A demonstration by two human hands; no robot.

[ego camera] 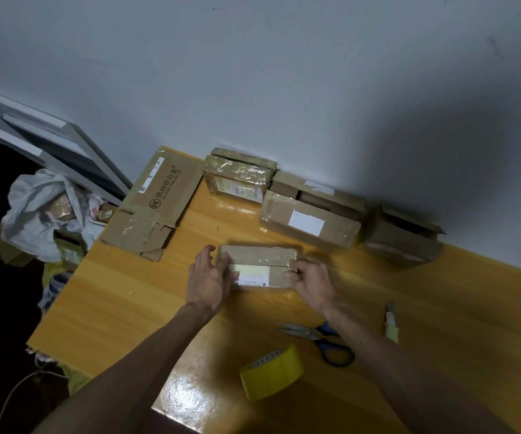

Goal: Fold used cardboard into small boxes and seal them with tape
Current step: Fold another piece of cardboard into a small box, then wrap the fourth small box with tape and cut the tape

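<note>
Box: a small brown cardboard box (257, 266), closed, glossy with clear tape and bearing a white label, lies flat near the middle of the yellow wooden desk (127, 292).
Left hand: the left hand (210, 277) rests against the box's left end, released, with fingers fairly straight and the thumb raised.
Right hand: the right hand (311, 281) grasps the box's right end with curled fingers.
Tape: a roll of yellow packing tape (271, 372) stands tilted on the desk's near edge, apart from the box.
Cutting tools: blue-and-black-handled scissors (318, 338) lie under the right forearm; a pale yellow utility knife (390, 322) lies to their right.
Flat stock: a flattened brown carton with printed characters (156, 202) lies at the desk's far left corner.
Along the wall: a tape-wrapped box (237, 177), a larger labelled box (311, 214) and an open-flapped box (400, 236) stand in a row.
Beside the desk: a white plastic bag (40, 214) sits low down at the left.
</note>
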